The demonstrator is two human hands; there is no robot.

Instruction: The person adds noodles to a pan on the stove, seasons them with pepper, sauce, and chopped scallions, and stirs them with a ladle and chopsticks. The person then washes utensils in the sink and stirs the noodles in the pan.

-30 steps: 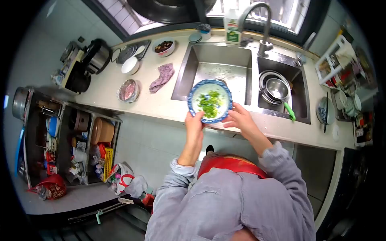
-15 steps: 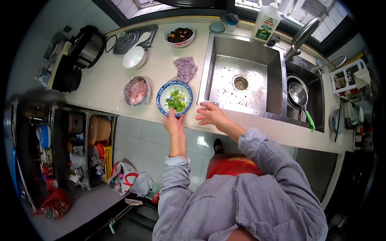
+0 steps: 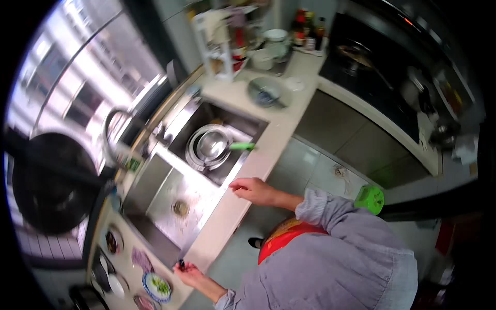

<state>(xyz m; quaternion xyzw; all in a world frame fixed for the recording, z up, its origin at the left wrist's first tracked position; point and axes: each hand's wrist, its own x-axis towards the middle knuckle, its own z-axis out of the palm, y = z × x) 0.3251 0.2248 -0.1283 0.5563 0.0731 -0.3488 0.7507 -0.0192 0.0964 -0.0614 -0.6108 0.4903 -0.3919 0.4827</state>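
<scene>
My left hand [image 3: 190, 274] is over the counter's front edge, beside the blue-rimmed bowl of chopped green onion [image 3: 156, 287]. Its fingers are curled, with a small dark thing [image 3: 181, 264] at their tips, too blurred to name. My right hand [image 3: 252, 190] hangs over the counter edge by the smaller sink basin [image 3: 243, 173], loosely stretched, with nothing visible in it. In that basin, a strainer with a green handle [image 3: 242, 146] rests on nested metal bowls [image 3: 194, 147]. A purple cloth [image 3: 140, 259] lies near the bowl of green onion.
The large sink basin [image 3: 165, 204] and faucet [image 3: 116, 116] are on the left. A bowl of dark food [image 3: 114, 240] stands behind the cloth. Ahead are a bowl [image 3: 266, 93], seasoning bottles [image 3: 310, 32] and a black stove [image 3: 369, 72]. A green bin [image 3: 370, 199] stands on the floor.
The view has swung right toward the stove. My left hand has come away from the bowl of green onion and now has a dark thing at its fingertips. My right hand has moved right, past the large basin.
</scene>
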